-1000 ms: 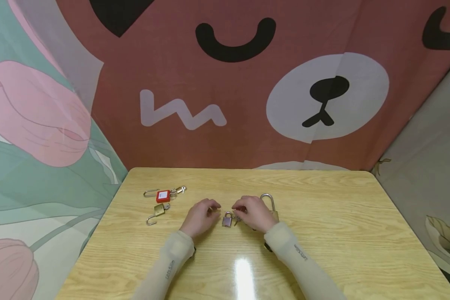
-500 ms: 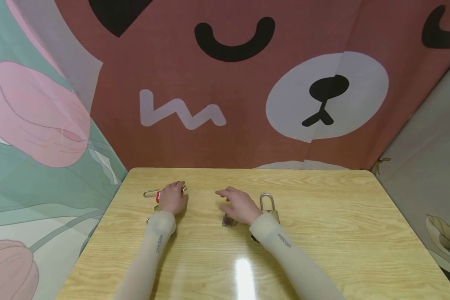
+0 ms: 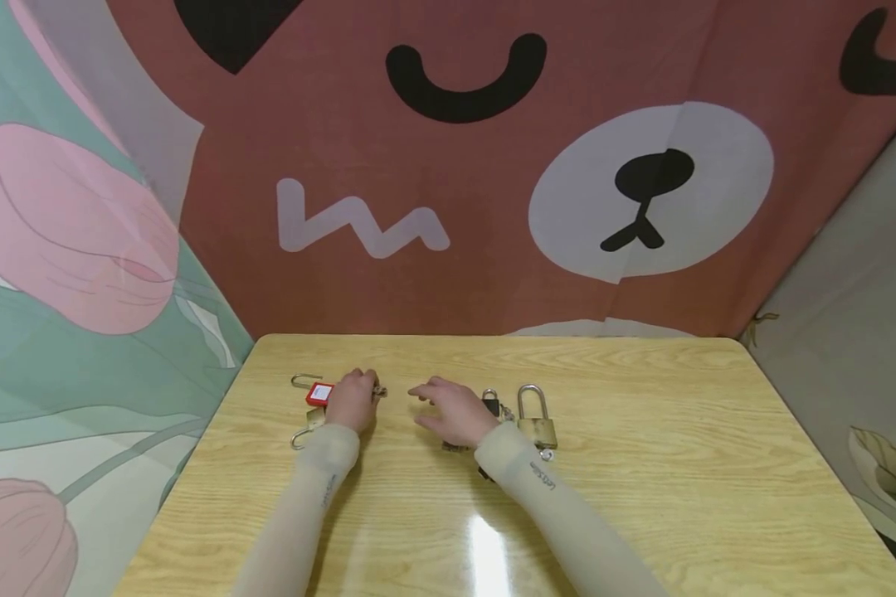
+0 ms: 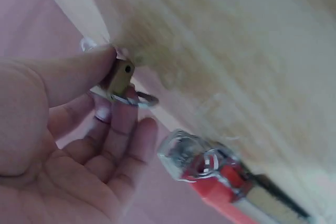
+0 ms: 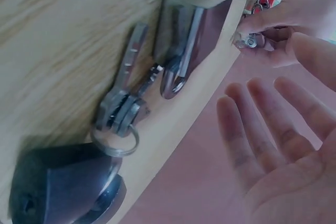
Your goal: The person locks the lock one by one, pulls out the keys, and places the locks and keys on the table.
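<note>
My left hand [image 3: 353,400] is over the group of padlocks at the table's left. In the left wrist view, its thumb and fingertips pinch a small brass padlock [image 4: 122,80] with a thin metal shackle. Beside the hand lies a red padlock [image 3: 319,394] with a white label, and nearer me a brass padlock [image 3: 316,418] has its shackle swung out. My right hand [image 3: 455,412] hovers at mid-table, fingers extended and holding nothing. It partly covers a small silver padlock [image 5: 191,30] in the head view; keys on a ring [image 5: 121,111] lie beside that padlock.
A black padlock [image 3: 490,406] and a large brass padlock [image 3: 538,433] with a tall shackle stand right of the right hand. The wooden table [image 3: 679,464] meets a cloth backdrop [image 3: 343,290] printed with a bear's face.
My left hand has gone from mid-table to the left group, taken hold of the small brass padlock and edged right. The red padlock shifted slightly. My right hand has moved left, away from the keys.
</note>
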`<state>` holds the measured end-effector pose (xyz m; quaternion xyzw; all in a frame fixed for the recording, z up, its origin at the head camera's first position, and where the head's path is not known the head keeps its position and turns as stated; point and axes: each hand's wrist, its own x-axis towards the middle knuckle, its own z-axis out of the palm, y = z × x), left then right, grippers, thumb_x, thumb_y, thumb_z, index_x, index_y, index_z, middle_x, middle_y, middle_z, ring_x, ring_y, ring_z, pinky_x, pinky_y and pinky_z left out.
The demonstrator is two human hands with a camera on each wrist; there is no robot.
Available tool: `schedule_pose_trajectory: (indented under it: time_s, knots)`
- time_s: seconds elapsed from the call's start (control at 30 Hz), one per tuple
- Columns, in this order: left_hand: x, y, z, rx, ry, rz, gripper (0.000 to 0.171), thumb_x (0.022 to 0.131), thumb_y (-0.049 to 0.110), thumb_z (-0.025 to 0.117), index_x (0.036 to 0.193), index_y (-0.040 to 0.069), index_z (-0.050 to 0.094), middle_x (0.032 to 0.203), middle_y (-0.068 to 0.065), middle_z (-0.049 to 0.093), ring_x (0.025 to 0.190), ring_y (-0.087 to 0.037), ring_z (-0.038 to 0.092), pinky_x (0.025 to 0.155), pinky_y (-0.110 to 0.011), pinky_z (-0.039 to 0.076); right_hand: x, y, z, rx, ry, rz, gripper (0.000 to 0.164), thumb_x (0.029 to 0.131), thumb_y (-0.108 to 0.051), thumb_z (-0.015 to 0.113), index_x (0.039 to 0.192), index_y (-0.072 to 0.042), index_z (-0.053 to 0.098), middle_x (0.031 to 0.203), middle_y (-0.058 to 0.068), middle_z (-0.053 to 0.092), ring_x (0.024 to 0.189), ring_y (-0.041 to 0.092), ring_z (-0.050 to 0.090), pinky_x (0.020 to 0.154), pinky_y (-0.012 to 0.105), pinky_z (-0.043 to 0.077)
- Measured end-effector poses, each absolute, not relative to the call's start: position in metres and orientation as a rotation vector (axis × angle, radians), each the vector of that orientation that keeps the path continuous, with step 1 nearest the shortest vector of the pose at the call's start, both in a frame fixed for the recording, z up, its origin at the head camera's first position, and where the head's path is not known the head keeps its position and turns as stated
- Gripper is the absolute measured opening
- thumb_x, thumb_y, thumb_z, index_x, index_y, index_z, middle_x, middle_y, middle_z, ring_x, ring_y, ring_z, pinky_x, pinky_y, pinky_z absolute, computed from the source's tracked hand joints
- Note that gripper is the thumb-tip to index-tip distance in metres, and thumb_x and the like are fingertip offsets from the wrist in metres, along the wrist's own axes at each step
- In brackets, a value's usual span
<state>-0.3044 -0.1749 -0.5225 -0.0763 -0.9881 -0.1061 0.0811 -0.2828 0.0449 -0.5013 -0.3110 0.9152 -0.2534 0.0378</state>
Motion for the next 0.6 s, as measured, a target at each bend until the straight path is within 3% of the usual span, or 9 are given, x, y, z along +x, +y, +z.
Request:
schedule_pose_trajectory:
  time_s: [0.2,0.43,0.6]
  knots:
    - [-0.298,-0.160,-0.513,-0.330,-2.942,-0.570,0.007,0.091,0.011,0.081,0.093,0.010,0.074,0.089,-0.007,0.067,0.082,-0.024,0.066,0.075,-0.043,0.059,-0.279,0.050,-0.499,-0.943,2.805,-0.807,0.046,0.100,-0.028,0.071,0.144,-0.015,0.060,0.127,0.004,0.067,0.110,0.021,0.068,0.093,0.038,0.058]
    - [-0.283,-0.129,-0.477,-0.447,-2.783,-1.195,0.007,0.096,0.017,0.076,0.101,0.015,0.071,0.096,-0.001,0.069,0.084,-0.015,0.066,0.077,-0.036,0.058,-0.276,0.067,-0.490,-0.812,2.772,-1.120,0.046,0.102,-0.029,0.069,0.144,-0.012,0.059,0.126,0.007,0.068,0.108,0.023,0.068,0.090,0.039,0.059]
    - [-0.273,-0.110,-0.467,-0.480,-2.637,-1.467,0.010,0.097,0.018,0.075,0.105,0.015,0.071,0.098,-0.001,0.071,0.088,-0.015,0.069,0.079,-0.035,0.060,-0.274,0.082,-0.484,-0.813,2.731,-1.379,0.039,0.101,-0.026,0.071,0.137,-0.013,0.065,0.124,0.004,0.071,0.103,0.021,0.070,0.089,0.038,0.060]
